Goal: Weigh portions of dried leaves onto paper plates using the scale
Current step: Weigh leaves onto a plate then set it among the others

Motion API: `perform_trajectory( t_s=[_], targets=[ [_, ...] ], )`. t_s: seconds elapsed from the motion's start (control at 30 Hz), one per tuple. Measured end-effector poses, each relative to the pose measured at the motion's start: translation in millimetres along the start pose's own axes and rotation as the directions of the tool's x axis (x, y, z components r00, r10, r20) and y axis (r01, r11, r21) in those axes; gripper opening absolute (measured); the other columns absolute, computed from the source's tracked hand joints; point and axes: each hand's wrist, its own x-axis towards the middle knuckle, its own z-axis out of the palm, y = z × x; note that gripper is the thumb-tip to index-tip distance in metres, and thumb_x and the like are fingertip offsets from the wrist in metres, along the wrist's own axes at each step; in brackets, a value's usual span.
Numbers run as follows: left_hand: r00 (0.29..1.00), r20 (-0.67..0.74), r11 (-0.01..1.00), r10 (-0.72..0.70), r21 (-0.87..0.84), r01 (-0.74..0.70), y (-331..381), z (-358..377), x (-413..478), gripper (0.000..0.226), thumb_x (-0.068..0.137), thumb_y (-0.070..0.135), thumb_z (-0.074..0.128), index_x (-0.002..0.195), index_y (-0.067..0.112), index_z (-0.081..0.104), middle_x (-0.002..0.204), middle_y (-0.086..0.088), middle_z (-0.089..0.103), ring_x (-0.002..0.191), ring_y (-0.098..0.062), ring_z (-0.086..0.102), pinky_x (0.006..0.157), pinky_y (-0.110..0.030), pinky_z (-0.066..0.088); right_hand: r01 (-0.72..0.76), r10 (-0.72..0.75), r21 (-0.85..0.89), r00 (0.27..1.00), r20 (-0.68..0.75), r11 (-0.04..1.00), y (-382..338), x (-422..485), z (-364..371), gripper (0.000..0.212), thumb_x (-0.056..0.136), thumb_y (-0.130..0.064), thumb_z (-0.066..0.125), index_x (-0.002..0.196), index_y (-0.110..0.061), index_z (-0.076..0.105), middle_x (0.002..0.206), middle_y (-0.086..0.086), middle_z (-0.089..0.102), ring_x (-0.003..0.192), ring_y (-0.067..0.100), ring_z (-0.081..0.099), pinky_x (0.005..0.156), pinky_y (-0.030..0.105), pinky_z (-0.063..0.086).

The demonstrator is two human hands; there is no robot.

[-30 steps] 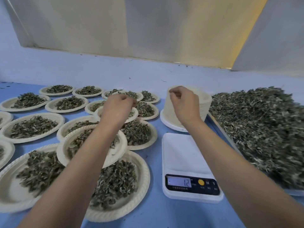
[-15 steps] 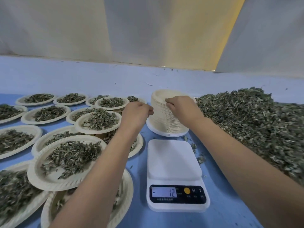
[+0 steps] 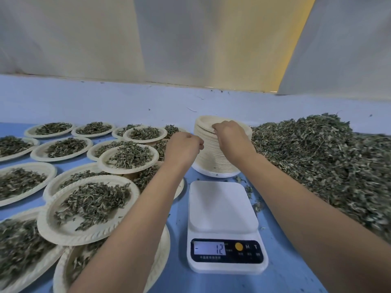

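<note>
Handling the top plate (image 3: 206, 121): thin pressed paper, likely very light and a little floppy, and prone to cling to the one beneath. The raised rim is the best place to take hold and peel upward, since squeezing the middle would crease it.
Where it is: on top of the tall stack of plates (image 3: 213, 155), at the far side of the counter (image 3: 285, 261), just behind the scale (image 3: 222, 206).
Right grip (image 3: 230, 134): over the stack's top, fingers curled and pinching the near rim of the top plate.
Left grip (image 3: 182, 146): curled, knuckles against the stack's left side. Whether it holds an edge cannot be told.
Scale: white, and its display reads minus 12, probably the tare for a plate not yet set on it.
Filled plates (image 3: 88, 206): many to the left, some overlapping or resting on others, each with a loose mound of dried leaves.
Leaf pile (image 3: 317, 155): a large loose heap to the right, just beside the stack, with crumbs scattered near the scale. The leaves look brittle, light and easily spilled.
</note>
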Motion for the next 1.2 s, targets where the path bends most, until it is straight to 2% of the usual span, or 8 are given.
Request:
perform_trajectory(
  t_s=[0.3, 0.57, 0.7, 0.77, 0.83, 0.97, 1.1, 1.2],
  targets=[
    [0.997, -0.065, 0.999, 0.039, 0.020, -0.038, 7.9, 6.7, 3.0, 0.021, 0.085, 0.006, 0.045, 0.067, 0.013, 0.051, 0.073, -0.009, 0.057, 0.072, -0.021, 0.052, 0.067, -0.032, 0.037, 0.069, -0.061, 0.063, 0.990, -0.127, 0.996, 4.3, -4.7, -11.8, 0.040, 0.091, 0.010, 0.042, 0.128, 0.000, 0.054, 0.116, 0.017, 0.060, 0.111, 0.032, 0.048, 0.086, 0.033, 0.035],
    [0.953, -0.297, 0.951, -0.063, -0.308, -0.033, 8.0, -4.5, -8.4, 0.026, 0.092, 0.019, 0.059, 0.070, 0.006, 0.053, 0.059, -0.008, 0.054, 0.052, -0.022, 0.051, 0.065, -0.032, 0.046, 0.439, -0.379, 0.123, 0.862, -0.335, 0.890, -29.0, -55.4, -32.0, 0.024, 0.075, 0.009, 0.068, 0.099, 0.006, 0.070, 0.088, 0.016, 0.070, 0.084, 0.035, 0.066, 0.075, 0.044, 0.055],
    [0.967, -0.249, 0.973, -0.061, -0.233, 0.002, -1.1, -14.1, -28.5, 0.020, 0.092, 0.011, 0.057, 0.071, 0.010, 0.057, 0.061, -0.006, 0.053, 0.045, -0.015, 0.043, 0.048, -0.023, 0.042, 0.093, 0.009, 0.465, 0.977, -0.212, 0.880, -30.3, -72.5, -38.7, 0.045, 0.093, -0.042, 0.052, 0.129, -0.015, 0.056, 0.132, -0.006, 0.054, 0.128, 0.013, 0.041, 0.112, 0.027, 0.021],
    [0.980, -0.200, 0.983, -0.020, -0.184, -0.018, -5.1, -18.1, -41.8, 0.008, 0.092, 0.010, 0.057, 0.097, 0.012, 0.063, 0.080, -0.009, 0.061, 0.045, -0.013, 0.046, 0.048, -0.024, 0.043, -0.126, 0.298, 0.675, 0.944, -0.144, 0.727, -23.4, -77.7, -43.5, 0.053, 0.099, -0.046, 0.038, 0.145, -0.017, 0.037, 0.149, -0.010, 0.031, 0.138, 0.004, 0.019, 0.110, 0.017, 0.010],
    [0.985, -0.173, 0.990, 0.009, -0.136, -0.033, -14.5, -21.0, -51.6, 0.042, 0.091, 0.010, 0.058, 0.130, 0.022, 0.053, 0.094, -0.004, 0.064, 0.040, -0.007, 0.050, 0.046, -0.022, 0.046, -0.269, 0.456, 0.802, 0.890, -0.005, 0.534, -14.2, -82.8, -44.5, 0.050, 0.102, -0.034, 0.037, 0.148, -0.016, 0.031, 0.153, -0.006, 0.028, 0.137, 0.004, 0.023, 0.104, 0.009, 0.017],
    [0.992, -0.124, 0.995, -0.002, -0.098, -0.010, -27.7, -22.6, -69.4, 0.015, 0.093, 0.021, 0.057, 0.089, 0.035, 0.064, 0.052, 0.007, 0.060, 0.036, -0.009, 0.044, 0.044, -0.022, 0.043, -0.347, 0.536, 0.887, 0.833, 0.141, 0.306, 0.3, -100.6, -38.3, 0.031, 0.100, -0.022, 0.042, 0.124, -0.019, 0.062, 0.122, -0.003, 0.063, 0.111, 0.016, 0.058, 0.091, 0.032, 0.050],
    [0.966, -0.231, 0.993, -0.118, -0.029, 0.114, -40.6, -21.0, -65.8, 0.047, 0.094, 0.036, 0.050, 0.076, -0.005, 0.068, 0.064, -0.016, 0.066, 0.053, -0.021, 0.052, 0.065, -0.036, 0.047, -0.483, 0.593, 0.822, 0.770, 0.234, 0.303, 8.0, -121.3, -22.8, 0.032, 0.096, -0.022, 0.045, 0.079, -0.006, 0.067, 0.074, 0.009, 0.065, 0.072, 0.020, 0.056, 0.065, 0.031, 0.037],
    [0.961, -0.222, 0.985, -0.167, 0.006, 0.172, -51.2, -18.6, -60.8, 0.046, 0.094, 0.034, 0.048, 0.071, 0.000, 0.069, 0.069, -0.015, 0.071, 0.047, -0.021, 0.054, 0.063, -0.031, 0.047, -0.573, 0.604, 0.755, 0.737, 0.303, 0.320, 8.1, -128.7, -12.5, 0.038, 0.097, -0.027, 0.044, 0.071, 0.000, 0.051, 0.070, 0.015, 0.051, 0.068, 0.019, 0.045, 0.061, 0.032, 0.026]
  ],
)
